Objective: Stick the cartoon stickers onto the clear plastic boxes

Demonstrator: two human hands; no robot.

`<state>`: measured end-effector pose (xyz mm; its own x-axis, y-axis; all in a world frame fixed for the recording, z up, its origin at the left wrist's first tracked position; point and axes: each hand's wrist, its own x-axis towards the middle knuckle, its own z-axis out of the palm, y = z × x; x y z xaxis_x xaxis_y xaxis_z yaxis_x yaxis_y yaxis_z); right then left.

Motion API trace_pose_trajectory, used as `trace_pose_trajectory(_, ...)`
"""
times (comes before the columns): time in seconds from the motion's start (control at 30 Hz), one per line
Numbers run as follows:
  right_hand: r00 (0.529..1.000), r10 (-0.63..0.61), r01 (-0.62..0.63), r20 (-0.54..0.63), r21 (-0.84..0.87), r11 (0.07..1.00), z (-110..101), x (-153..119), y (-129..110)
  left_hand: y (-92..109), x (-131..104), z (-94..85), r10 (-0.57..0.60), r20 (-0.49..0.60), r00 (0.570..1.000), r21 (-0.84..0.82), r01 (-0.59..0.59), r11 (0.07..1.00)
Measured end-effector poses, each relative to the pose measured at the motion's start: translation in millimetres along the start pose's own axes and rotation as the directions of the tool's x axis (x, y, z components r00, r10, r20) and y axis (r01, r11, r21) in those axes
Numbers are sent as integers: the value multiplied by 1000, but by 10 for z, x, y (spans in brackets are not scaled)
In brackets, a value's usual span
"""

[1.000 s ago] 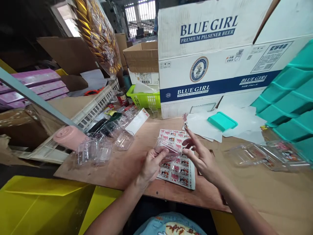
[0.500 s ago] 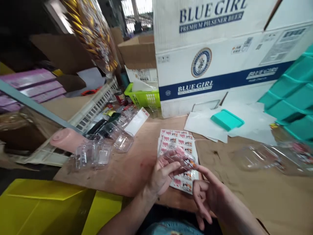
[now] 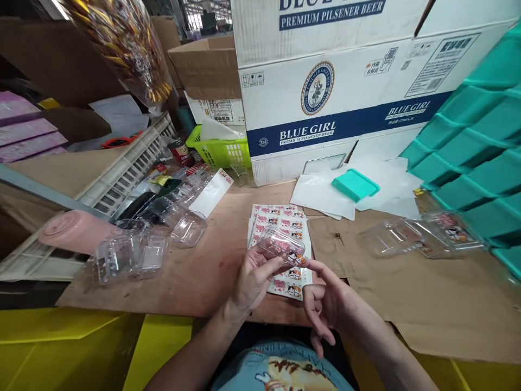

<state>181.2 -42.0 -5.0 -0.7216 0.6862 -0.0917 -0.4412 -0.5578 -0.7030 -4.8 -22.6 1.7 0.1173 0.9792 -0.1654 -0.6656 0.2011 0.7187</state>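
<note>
A reddish-brown wooden worktop fills the middle of this cluttered workshop, with a creased sheet of brown cardboard covering its right side. At the back stands a white carton with a blue band, its corrugated panels scuffed; beside it on the right, turquoise plastic trays rise in a sloping stack, smooth and moulded. A lime-green slotted basket sits left of the carton, and gold foil glints under crinkled film. Thin, glassy containers cluster near a rounded pink plastic vessel. In front of the person, the left hand pinches a clear plastic box, shallow and round-cornered, above glossy printed sticker sheets. The box's long axis slants from far left to near right, its printed face turned up, the cats at the near-right end. The right hand grips nothing, its index fingertip touching that end and its other fingers loosely curled.
</note>
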Motion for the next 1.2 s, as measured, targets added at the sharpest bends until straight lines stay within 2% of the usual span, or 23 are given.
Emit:
trace_pose_trajectory(0.43, 1000, 25, -26, -17, -26, 999, -17, 44, -14, -4, -10, -15, 21, 75, 997, 54, -25, 998)
trace_pose_trajectory(0.9, 1000, 28, -29, -7, -42, 999, -73, 57, -32, -31, 22, -46, -11, 16, 1000, 54, 10, 999)
trace_pose_trajectory(1.2, 999, 23, -25, -22, -81, 996, -97, 59, -46, -7, 17, -30, -13, 41, 999, 53, 10, 999)
